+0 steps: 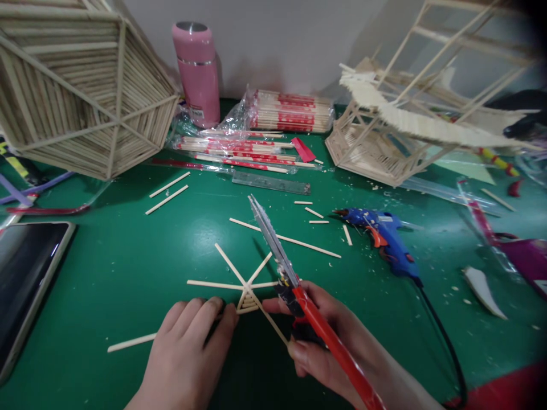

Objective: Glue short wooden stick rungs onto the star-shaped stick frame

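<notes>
The stick frame [245, 285] lies on the green table [128, 267] just in front of us, between our two hands, and we judge it barely begun: a few long sticks cross at one hub like spokes, and only a handful of short rungs fill one narrow wedge beside that hub, so the other gaps between spokes are open. Loose sticks [168, 192] and short offcuts [314, 212] lie scattered farther back, near the blue glue gun [384, 239], and unopened chopstick packs [290, 111] wait by the pink bottle [197, 74]. Our left hand [188, 353] lies palm down, fingers lightly curled, its fingertips pressing the frame's near edge against the table and holding nothing else. Our right hand [325, 336] is wrapped around the red handles of the shears [282, 267], whose blades point away from us over the hub; they look nearly closed, though the motion blur leaves us unsure whether they bite on a stick.
</notes>
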Available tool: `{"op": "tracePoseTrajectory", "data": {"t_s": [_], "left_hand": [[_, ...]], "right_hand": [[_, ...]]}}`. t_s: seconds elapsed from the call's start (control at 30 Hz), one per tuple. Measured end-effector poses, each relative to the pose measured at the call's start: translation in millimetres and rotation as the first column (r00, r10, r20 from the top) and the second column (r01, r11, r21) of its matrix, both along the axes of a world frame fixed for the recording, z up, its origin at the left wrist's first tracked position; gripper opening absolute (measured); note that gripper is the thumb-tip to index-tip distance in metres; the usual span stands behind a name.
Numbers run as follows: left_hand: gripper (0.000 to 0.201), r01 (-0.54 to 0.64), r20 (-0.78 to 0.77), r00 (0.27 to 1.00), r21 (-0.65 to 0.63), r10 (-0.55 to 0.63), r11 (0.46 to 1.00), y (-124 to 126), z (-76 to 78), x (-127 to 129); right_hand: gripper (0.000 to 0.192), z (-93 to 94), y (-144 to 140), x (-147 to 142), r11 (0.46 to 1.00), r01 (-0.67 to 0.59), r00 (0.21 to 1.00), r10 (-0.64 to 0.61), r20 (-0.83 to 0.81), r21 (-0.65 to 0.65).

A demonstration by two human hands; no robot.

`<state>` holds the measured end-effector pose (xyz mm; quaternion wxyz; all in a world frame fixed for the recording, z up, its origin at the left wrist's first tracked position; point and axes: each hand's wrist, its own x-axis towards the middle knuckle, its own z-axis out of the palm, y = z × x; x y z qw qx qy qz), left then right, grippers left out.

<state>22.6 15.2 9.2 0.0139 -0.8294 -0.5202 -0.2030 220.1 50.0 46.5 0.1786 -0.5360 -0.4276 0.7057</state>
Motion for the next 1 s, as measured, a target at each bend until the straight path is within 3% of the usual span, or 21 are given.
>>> {"op": "tracePoseTrajectory", "data": {"t_s": [0.47,0.67,0.83,1.0], "left_hand": [[0.024,0.017,0.000,1.000,-0.018,-0.017,1.000,3,2.4,2],[0.020,0.033,-0.080,0.996,-0.033,-0.036,0.999,2,0.0,-1],[0.021,0.072,-0.115,0.990,-0.090,-0.082,0.993,0,-1.4,-5],[0.023,0.085,-0.123,0.988,-0.107,-0.098,0.991,0,-1.1,-6]], "right_hand": [[0.029,6.8,2,-3,1.000,-0.007,1.000,0.007,0.000,-0.025],[0.030,12.4,5,-3,0.998,-0.012,1.000,0.012,-0.004,-0.058],[0.043,10.0,4,-5,0.993,0.014,1.000,-0.014,-0.001,-0.118],[0.039,14.2,6,-7,0.992,0.005,0.999,-0.001,0.032,-0.128]]}}
